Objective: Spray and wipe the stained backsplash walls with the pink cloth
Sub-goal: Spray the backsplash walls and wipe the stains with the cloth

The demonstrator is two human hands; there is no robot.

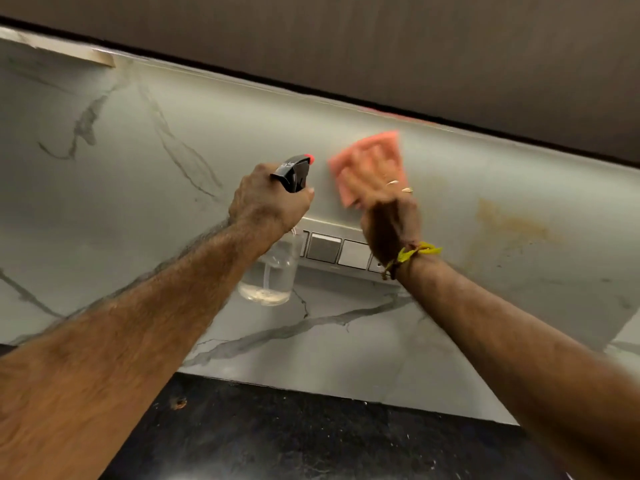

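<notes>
Head view: left hand [270, 199] grips spray bottle [273, 268]; right hand [384, 192] fingers flat on pink cloth [363, 157].

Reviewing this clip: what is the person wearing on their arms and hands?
Both forearms are bare, with no sleeves in view. The right wrist carries a knotted yellow thread band, and two thin metal finger rings show on the right hand. The left hand shows no jewellery.

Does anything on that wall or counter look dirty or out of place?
Yes. A yellowish-brown stain smears the backsplash to the right of the switch panel, away from where the right hand presses the pink cloth. A small brown speck sits on the black counter.
</notes>
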